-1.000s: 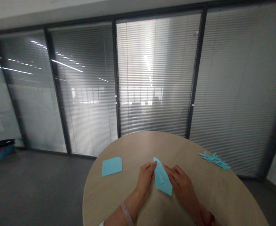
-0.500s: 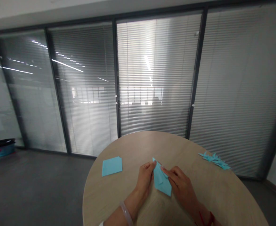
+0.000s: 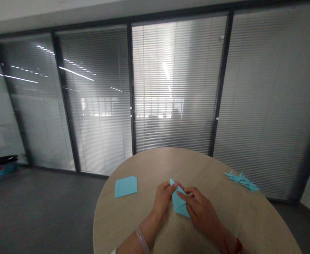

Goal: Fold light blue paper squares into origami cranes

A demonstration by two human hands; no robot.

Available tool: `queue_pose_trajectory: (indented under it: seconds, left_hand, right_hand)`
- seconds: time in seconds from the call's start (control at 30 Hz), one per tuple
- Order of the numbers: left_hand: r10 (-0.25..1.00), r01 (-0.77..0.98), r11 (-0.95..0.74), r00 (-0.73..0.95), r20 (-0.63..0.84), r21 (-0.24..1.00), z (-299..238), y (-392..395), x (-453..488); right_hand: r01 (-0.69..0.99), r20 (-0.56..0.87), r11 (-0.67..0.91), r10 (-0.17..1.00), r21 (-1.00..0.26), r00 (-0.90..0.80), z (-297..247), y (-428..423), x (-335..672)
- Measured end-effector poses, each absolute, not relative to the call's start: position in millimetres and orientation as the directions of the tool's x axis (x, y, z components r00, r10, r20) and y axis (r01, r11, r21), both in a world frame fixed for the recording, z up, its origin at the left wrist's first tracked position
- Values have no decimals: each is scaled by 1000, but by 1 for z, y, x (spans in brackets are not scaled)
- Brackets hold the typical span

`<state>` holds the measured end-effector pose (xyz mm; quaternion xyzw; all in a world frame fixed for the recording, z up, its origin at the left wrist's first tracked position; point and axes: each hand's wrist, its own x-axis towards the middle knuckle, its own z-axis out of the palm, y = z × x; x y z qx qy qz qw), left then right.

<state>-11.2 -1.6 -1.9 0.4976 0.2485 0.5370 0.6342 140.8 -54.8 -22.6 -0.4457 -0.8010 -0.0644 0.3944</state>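
blue paper, one folded sheet (image 3: pixel 178 205), sits between the person's two hands above the round wood-toned table (image 3: pixel 155 164). at its ten o'clock, the left hand (image 3: pixel 162 196) pinches the upper tip, thumb on top. at its three o'clock, the right hand (image 3: pixel 201 209) lays a fingertip on the face; from where i stand, i can't tell whether it grips the edge too. farther out at ten o'clock lies a stack of blue sheets (image 3: pixel 126 187), and at two o'clock, near the rim, a heap of pointed blue pieces (image 3: pixel 242 181).
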Motion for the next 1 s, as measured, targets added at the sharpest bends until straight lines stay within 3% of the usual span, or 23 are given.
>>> queue_pose_trajectory:
  seconds: [0.13, 0.23, 0.3, 0.43, 0.6, 1.0]
  left_hand:
    - [947, -393, -120, 229, 224, 912, -1, 1, -14]
    - [941, -364, -142, 238, 239, 921, -1, 0, -13]
    - [934, -343, -134, 269, 234, 930, -1, -1, -11]
    - [928, -267, -134, 305, 215, 955, -4, -2, -8]
    - [913, -170, -161, 348, 212, 972, -9, 1, -6]
    - [901, -32, -200, 386, 197, 979, -1, -4, -9]
  right_hand:
    - [552, 680, 648, 710, -525, -187, -17, -57, 139]
    - [364, 498, 466, 867, -806, -7, -18, -52, 140]
    - [265, 365, 361, 930, -894, -37, -22, -46, 141]
    - [222, 231, 263, 959, -939, -162, -30, -36, 142]
    - [190, 110, 145, 977, -971, -183, -33, -34, 143]
    - [151, -1, 29, 982, -988, -191, -31, -36, 149]
